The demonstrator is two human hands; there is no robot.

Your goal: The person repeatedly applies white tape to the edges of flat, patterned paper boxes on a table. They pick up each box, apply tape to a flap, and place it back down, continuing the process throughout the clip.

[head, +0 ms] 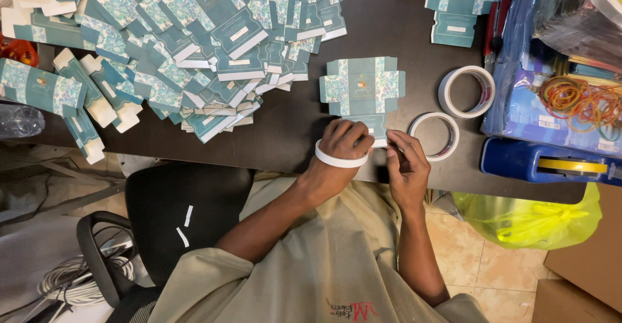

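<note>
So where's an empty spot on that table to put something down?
Bare dark table lies between the big heap of flat boxes and the small stack. Some more sits left of the left hand. The right side is crowded with tape rolls.

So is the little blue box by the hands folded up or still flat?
Flat. The teal box blank lies spread on the dark table, flaps out, with the left hand and right hand at its near edge.

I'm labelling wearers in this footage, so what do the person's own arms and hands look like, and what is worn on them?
Both forearms are bare; no gloves, watch or rings show. The left hand has a white tape roll around its wrist like a bracelet. The right hand wears nothing. The beige shirt reaches only the upper arms.
</note>
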